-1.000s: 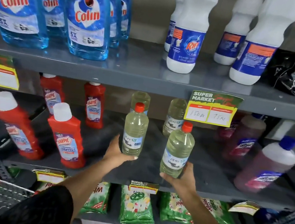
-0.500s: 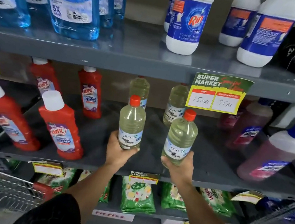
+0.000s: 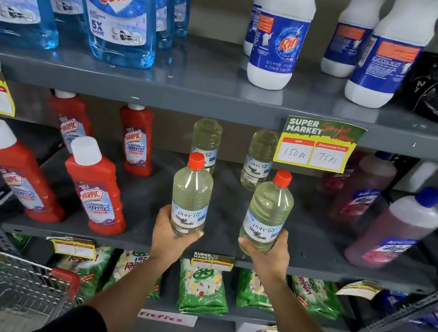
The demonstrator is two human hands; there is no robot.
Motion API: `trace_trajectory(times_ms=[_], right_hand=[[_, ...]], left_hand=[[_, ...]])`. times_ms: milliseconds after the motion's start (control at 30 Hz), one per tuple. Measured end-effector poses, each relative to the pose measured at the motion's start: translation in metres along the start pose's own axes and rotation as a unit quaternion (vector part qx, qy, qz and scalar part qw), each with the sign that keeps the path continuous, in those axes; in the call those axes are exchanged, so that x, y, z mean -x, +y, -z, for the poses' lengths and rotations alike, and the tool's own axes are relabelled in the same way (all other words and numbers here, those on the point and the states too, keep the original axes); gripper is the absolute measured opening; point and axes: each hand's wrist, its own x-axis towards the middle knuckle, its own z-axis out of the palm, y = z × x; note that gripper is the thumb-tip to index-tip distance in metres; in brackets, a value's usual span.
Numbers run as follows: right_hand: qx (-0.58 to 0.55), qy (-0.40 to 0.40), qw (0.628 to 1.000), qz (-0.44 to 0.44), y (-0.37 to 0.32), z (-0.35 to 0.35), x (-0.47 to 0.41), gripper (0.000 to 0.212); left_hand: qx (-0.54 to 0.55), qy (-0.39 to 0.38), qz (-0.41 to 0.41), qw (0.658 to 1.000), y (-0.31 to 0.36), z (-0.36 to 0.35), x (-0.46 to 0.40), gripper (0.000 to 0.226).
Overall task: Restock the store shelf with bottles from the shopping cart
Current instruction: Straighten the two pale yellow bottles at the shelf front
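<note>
Two clear bottles of pale yellow liquid with red caps are at the front of the grey middle shelf (image 3: 147, 200). My left hand (image 3: 169, 240) grips the base of the left bottle (image 3: 191, 194), which is upright. My right hand (image 3: 269, 258) grips the base of the right bottle (image 3: 267, 212), which tilts slightly right. Whether either bottle rests on the shelf I cannot tell. Two matching bottles (image 3: 206, 141) (image 3: 258, 158) stand behind them at the back. The wire shopping cart (image 3: 16, 282) with red handle is at lower left.
Red Harpic bottles (image 3: 96, 188) stand left of my hands, pink bottles with blue caps (image 3: 393, 231) to the right. Blue Colin bottles (image 3: 120, 2) and white Rin bottles (image 3: 277, 35) fill the upper shelf. A price tag (image 3: 316, 145) hangs from its edge. Green packets (image 3: 200, 288) lie below.
Both hands with their bottles have drawn back slightly toward the shelf's front edge and sit closer together; the view has dropped, showing more of the cart.
</note>
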Motion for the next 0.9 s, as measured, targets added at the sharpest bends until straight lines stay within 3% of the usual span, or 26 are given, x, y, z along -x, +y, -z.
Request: trace_trajectory(times_ms=[567,900], right_hand=[[0.010,-0.063,0.998,0.005,-0.001,0.011,-0.005,0.073],[0.008,-0.075,0.997,0.012,0.001,0.012,-0.007,0.074]], left_hand=[[-0.013,-0.025,0.006,1.000,-0.006,0.005,0.000,0.091],[-0.034,-0.021,0.001,0.999,-0.005,0.004,0.005,0.074]])
